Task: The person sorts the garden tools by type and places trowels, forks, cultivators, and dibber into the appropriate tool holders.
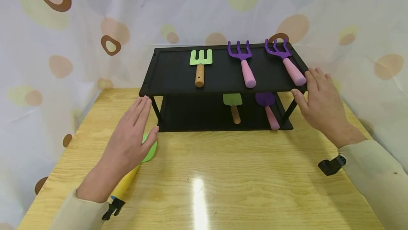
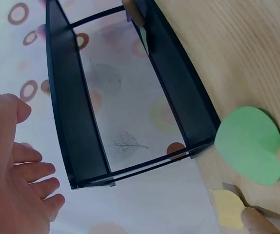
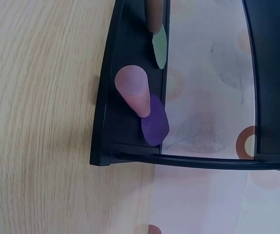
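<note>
Fingers [image 1: 140, 113] extended, nearly together | thumbs [image 1: 151, 138] apart | left hand [image 1: 129, 139], right hand [image 1: 325, 104] flank shelf [image 1: 172, 72]

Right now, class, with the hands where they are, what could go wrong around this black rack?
The right hand is close beside the rightmost purple fork on the black rack, so a sideways nudge might knock the fork off. The left hand partly covers the green-headed tool in the head view, so it could be bumped unseen.

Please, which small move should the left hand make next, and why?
Perhaps lower the empty left hand to the yellow handle of the green shovel, because this shovel lies on the table, while the lower shelf holds two other shovels.
</note>
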{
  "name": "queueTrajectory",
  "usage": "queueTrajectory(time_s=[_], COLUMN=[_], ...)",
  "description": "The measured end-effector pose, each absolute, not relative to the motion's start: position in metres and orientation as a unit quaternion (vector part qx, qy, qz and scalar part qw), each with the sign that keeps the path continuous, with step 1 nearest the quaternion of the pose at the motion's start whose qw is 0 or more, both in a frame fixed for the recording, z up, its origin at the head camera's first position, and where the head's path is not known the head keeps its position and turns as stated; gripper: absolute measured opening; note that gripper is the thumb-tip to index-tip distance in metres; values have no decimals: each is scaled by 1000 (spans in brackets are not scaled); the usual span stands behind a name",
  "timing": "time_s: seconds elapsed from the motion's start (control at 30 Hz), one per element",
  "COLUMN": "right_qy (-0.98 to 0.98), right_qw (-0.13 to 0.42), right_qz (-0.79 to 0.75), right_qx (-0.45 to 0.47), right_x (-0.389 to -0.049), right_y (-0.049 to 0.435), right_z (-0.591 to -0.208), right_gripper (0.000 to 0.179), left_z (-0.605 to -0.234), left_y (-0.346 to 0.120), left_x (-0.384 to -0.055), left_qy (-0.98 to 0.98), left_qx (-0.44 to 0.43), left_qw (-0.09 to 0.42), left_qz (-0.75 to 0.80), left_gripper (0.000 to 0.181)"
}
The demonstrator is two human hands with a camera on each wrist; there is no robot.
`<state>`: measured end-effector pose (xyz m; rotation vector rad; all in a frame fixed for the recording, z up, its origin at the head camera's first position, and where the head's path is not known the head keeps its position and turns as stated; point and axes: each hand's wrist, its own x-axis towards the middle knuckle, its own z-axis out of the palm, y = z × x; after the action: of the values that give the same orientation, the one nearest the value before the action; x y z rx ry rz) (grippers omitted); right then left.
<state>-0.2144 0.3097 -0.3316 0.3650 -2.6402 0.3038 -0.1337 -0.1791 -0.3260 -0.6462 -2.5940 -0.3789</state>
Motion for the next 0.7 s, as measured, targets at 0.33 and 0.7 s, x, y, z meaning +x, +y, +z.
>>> queueTrajectory(time_s=[0.33, 0.7], right_qy=[-959, -962], right_qw=[227, 219], right_qz=[111, 108], right_qx=[131, 124], right_x=[-215, -215], right_y=[309, 311], right_z=[-330, -331], right_gripper=[68, 68], left_z=[-342, -361], left_y=[-196, -207], left_x=[-118, -100], left_qy=[-943, -954], left_qx=[-217, -190], left_qw=[202, 176], left_qz=[-153, -153], left_gripper=[71, 68])
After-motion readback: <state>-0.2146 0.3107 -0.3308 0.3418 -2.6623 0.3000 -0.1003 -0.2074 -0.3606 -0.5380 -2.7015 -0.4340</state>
